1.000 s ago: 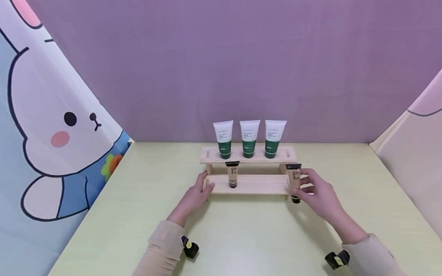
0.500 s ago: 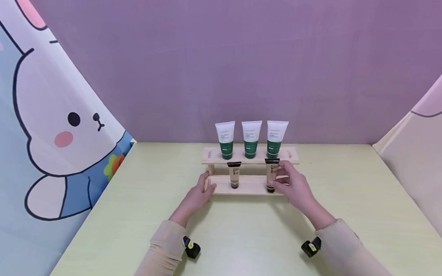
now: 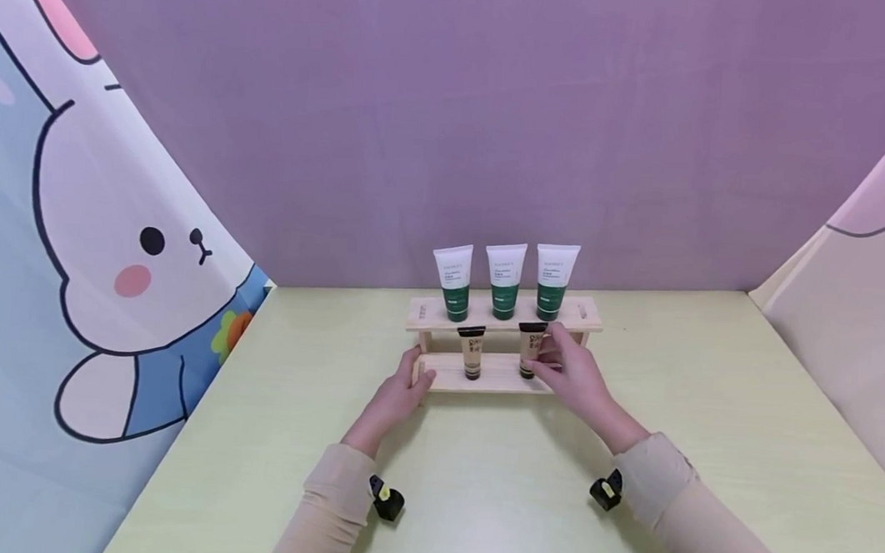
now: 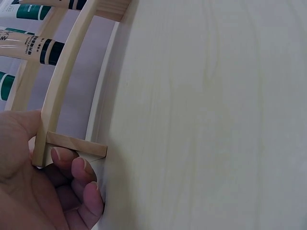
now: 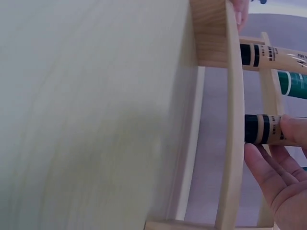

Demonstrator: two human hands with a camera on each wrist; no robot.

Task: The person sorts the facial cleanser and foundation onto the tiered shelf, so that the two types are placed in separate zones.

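A two-tier wooden rack (image 3: 497,385) stands near the back of the table. My left hand (image 3: 399,389) grips the left end of its lower tier, thumb on top and fingers curled below in the left wrist view. With thumb and fingers, my right hand (image 3: 578,382) pinches a beige squeeze tube (image 3: 527,349) by its right side. That tube is upright, its black cap (image 5: 251,128) down at the lower board's front edge in the right wrist view. Left of it, a second beige tube (image 3: 472,355) stands cap-down on the same tier.
Three white-and-green squeeze tubes, the left (image 3: 456,282), middle (image 3: 506,281) and right (image 3: 555,284), stand in a row on the upper tier. Behind the pale table (image 3: 476,487) hangs a purple cloth (image 3: 495,129). A rabbit-print cloth (image 3: 99,233) borders the left side.
My right hand has carried the beige tube leftward from the rack's right end onto the lower tier, nearer the other beige tube. The left hand keeps its grip on the rack.
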